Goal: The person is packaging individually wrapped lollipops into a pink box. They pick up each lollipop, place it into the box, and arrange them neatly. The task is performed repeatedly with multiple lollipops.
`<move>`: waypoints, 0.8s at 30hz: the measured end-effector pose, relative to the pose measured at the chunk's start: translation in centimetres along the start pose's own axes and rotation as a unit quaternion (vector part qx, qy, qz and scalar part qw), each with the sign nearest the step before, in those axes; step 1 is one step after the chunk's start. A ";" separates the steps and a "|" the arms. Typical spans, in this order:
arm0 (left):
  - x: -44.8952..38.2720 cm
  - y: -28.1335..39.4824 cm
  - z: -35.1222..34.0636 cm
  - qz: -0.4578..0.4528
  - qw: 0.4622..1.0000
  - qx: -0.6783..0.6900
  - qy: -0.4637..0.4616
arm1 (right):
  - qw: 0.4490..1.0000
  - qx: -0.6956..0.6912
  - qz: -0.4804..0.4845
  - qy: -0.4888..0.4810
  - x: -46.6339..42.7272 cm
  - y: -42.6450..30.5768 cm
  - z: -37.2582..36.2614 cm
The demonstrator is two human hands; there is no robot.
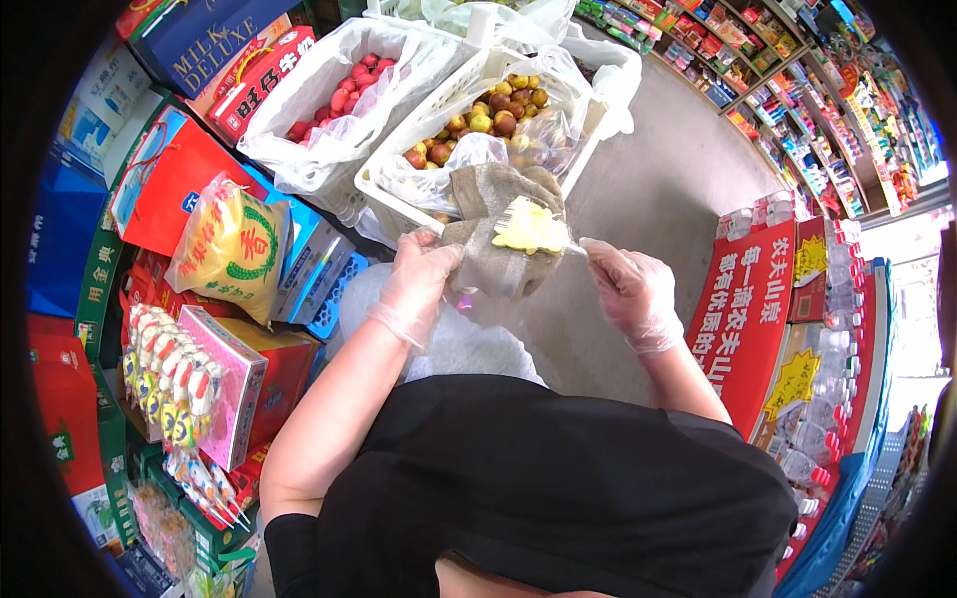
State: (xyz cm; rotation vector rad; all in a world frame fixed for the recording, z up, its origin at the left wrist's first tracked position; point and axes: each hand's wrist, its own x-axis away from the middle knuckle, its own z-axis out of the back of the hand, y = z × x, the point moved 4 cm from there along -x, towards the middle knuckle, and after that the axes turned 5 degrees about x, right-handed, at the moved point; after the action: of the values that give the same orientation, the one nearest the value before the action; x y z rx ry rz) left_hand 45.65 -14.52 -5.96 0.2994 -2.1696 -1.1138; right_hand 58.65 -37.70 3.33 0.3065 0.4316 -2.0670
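Note:
A grey-brown cloth with a yellow patch is stretched between my hands. My left hand, in a clear plastic glove, grips its left edge. On the other side, my right hand, gloved the same way, pinches its right edge. The cloth's far part overlaps the near end of a white plastic crate. Inside that crate are round green-and-brown fruits, apparently jujubes, on a clear plastic liner. My fingertips are partly hidden by the gloves' glare and the cloth.
Left of the crate stands another lined crate with red fruits. A rice bag, gift boxes and wrapped lollipops crowd my left. Bottled water stands behind a red banner on the right. Stocked shelves line the far right.

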 end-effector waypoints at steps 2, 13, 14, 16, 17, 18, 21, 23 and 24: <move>-0.5 -0.8 0.6 -0.014 1.000 -0.015 0.000 | 0.997 -0.046 -0.047 -0.042 0.3 0.4 0.1; 1.6 0.2 -0.1 0.083 0.988 -0.015 -0.132 | 0.963 -0.152 -0.160 -0.156 0.2 0.4 2.7; 1.7 0.4 -0.2 0.084 0.987 -0.016 -0.138 | 0.968 -0.158 -0.131 -0.146 0.3 0.3 2.7; 1.7 0.4 -0.4 0.089 0.985 0.003 -0.145 | 0.975 -0.167 -0.074 -0.123 0.7 0.0 2.8; 1.5 0.0 -0.4 0.090 0.985 0.022 -0.144 | 0.974 -0.170 -0.088 -0.121 1.0 0.6 2.6; 1.3 -0.3 -0.4 0.093 0.984 0.041 -0.144 | 0.972 -0.174 -0.103 -0.119 1.4 1.3 2.5; 1.1 -0.9 0.1 0.081 0.984 0.054 -0.149 | 0.965 -0.181 -0.140 -0.124 2.0 1.9 2.6; 0.5 -1.6 0.7 0.062 0.981 0.072 -0.169 | 0.958 -0.188 -0.167 -0.139 2.4 1.8 2.8; 0.3 -1.8 0.7 0.053 0.979 0.081 -0.180 | 0.953 -0.192 -0.184 -0.148 2.6 1.7 2.9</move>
State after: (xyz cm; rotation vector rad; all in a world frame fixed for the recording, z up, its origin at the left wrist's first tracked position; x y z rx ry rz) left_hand 44.77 -15.31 -7.47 0.0523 -2.5693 -0.9939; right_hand 58.68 -41.71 4.65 -0.3385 0.7322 -2.2795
